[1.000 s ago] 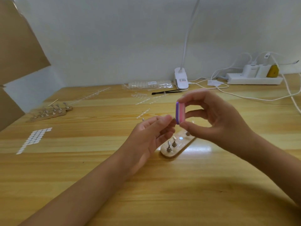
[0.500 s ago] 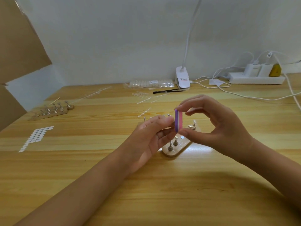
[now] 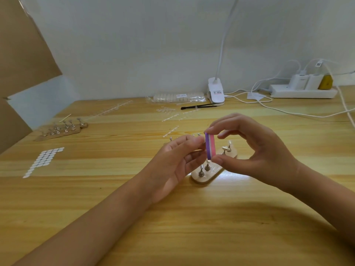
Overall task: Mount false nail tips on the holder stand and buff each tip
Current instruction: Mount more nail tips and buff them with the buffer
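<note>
My right hand [image 3: 255,152] pinches a small buffer block [image 3: 210,148], purple on one side and pink on the other, between thumb and fingers, held upright above the table. My left hand [image 3: 176,160] has its fingertips closed right against the block's purple face; whatever they pinch is too small to make out. Under both hands lies a wooden holder stand [image 3: 203,178] with metal pegs, partly hidden by my fingers.
A second holder stand [image 3: 61,130] with pegs lies at the far left. A sheet of white adhesive dots [image 3: 43,161] is at the left. Clear nail-tip strips [image 3: 171,117], a bag of tips [image 3: 178,97], a black tool [image 3: 197,106], a clip lamp [image 3: 216,91] and a power strip [image 3: 303,92] sit at the back.
Both hands have sunk a little toward the stand, and the buffer block has shifted slightly against my left fingertips.
</note>
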Available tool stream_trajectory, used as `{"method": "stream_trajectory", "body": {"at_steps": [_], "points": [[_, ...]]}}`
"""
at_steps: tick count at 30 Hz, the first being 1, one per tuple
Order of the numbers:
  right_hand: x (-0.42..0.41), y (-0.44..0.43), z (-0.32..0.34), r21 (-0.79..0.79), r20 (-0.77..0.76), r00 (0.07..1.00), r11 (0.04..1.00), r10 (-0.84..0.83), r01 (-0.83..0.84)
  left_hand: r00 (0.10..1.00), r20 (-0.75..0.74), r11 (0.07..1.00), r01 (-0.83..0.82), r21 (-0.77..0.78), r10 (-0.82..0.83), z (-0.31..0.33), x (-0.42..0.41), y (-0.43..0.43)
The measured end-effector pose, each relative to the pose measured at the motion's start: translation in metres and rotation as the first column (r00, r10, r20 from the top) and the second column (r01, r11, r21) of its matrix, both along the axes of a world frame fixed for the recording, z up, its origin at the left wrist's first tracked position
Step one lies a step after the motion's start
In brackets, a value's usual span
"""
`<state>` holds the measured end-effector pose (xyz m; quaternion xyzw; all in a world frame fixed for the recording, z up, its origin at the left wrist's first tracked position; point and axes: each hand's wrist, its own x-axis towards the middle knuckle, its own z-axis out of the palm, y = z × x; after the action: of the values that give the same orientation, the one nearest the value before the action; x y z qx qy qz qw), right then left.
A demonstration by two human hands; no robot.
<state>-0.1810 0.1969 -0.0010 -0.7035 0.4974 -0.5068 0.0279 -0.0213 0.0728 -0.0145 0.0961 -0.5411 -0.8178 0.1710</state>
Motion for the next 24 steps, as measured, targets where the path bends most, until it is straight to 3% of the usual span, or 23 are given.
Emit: {"method": "stream_trajectory", "body": {"at_steps": [10,13,16,20,24], "points": [[0.001,0.001,0.001,-0.04,-0.054,0.998,0.999,-0.032,0.03,1.0,-0.009,0.996,0.007,-0.084,-0.008,0.003,0.004,0.001],[-0.003,-0.001,0.003,-0.029,0.043,0.982,0.982,-0.185,0.186,1.0,0.021,0.98,0.025,-0.2,-0.021,0.002,0.004,0.005],[-0.008,0.003,0.005,-0.008,0.1,0.98,0.985,-0.17,0.172,0.997,0.045,0.976,0.064,-0.21,-0.056,0.0,0.003,0.008],[-0.002,0.006,0.005,-0.079,-0.017,0.997,0.994,-0.081,0.08,0.999,0.029,0.996,-0.027,-0.081,0.029,0.003,0.001,0.005],[0.004,0.005,0.001,-0.18,-0.273,0.95,0.978,-0.154,0.107,1.0,-0.009,1.0,0.008,0.012,-0.008,0.005,0.001,0.004]]}}
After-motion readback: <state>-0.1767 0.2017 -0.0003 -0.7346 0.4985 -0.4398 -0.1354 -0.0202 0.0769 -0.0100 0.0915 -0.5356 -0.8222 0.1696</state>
